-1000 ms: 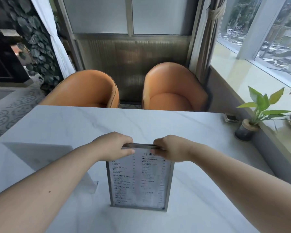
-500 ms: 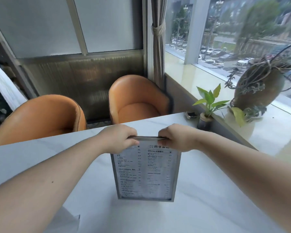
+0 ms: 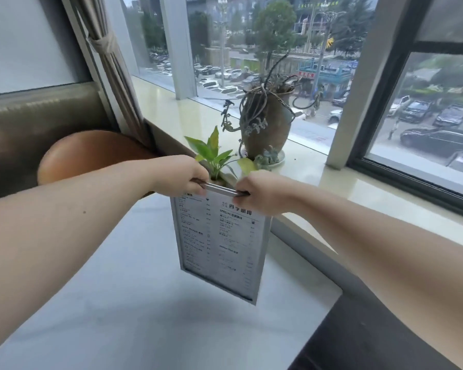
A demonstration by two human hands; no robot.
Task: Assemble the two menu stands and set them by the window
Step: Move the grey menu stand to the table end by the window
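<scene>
**Menu stand held over the desk**

Left hand (image 3: 183, 176) and right hand (image 3: 258, 193) each grip the top edge of the menu stand (image 3: 219, 244). It hangs tilted below the grip, seemingly clear of the desk (image 3: 118, 303), beside the windowsill (image 3: 332, 188).

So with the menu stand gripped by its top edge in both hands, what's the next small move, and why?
Probably lower it onto the table near the window-side edge: the menu stand seems lifted and tilted, held by left hand and right hand, just short of the small green plant.
</scene>
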